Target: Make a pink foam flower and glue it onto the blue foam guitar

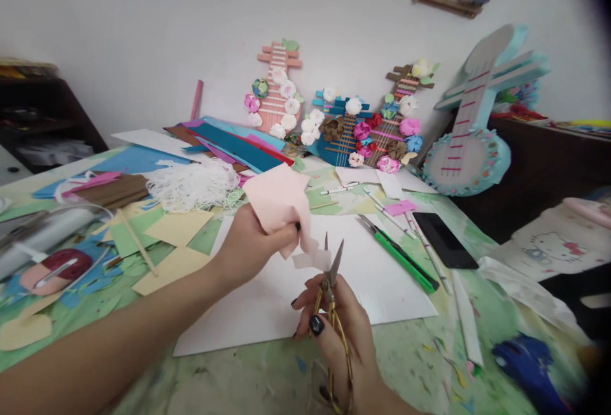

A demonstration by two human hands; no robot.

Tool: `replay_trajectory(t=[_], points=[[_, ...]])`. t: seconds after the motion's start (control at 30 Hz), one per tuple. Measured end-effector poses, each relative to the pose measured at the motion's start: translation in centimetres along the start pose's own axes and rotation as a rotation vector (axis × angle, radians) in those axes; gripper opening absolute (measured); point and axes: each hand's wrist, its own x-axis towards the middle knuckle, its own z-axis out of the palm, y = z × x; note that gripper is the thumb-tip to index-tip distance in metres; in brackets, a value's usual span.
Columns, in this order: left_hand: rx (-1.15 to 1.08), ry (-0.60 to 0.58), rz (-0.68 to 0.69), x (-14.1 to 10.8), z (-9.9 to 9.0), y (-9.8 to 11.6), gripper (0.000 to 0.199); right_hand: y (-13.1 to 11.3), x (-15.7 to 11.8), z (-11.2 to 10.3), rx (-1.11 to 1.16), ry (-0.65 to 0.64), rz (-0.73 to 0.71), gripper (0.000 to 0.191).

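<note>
Pinched in my left hand (255, 237) is a piece of pale pink paper (277, 192), its upper part fanned out above the fingers. A narrow whitish strip (310, 258) hangs from its lower right side, beside the blades. My right hand (341, 332) grips a pair of scissors with gold handles (332, 281), points upward and blades slightly apart. The strip lies at the blades; I cannot tell whether they touch it. Beneath both hands a large white sheet (382, 275) lies on the table.
A green utility knife (403, 259) lies right of the hands, near a black phone (443, 240) and rolled paper sticks (429, 256). White string (193, 184) is heaped at the left. Decorated paper instruments (344, 135) lean on the wall; a blue glue gun (529, 364) sits front right.
</note>
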Motion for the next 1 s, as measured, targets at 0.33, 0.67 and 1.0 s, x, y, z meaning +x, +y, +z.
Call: replay_trajectory(t=[0.33,0.67,1.0], points=[[-0.219,-0.028,-0.115,0.0,0.9,-1.3,0.017,-1.8,0.3,-0.3,-0.493,0.093,-0.099,0.029],[-0.345,-0.016,-0.185,-0.6,1.2,-1.2,0.021,-0.8,0.8,-0.7,-0.751,0.146,-0.289,0.026],[-0.408,-0.028,-0.202,-1.2,1.6,-1.2,0.014,-0.3,1.0,-1.1,-0.866,0.234,-0.445,0.031]])
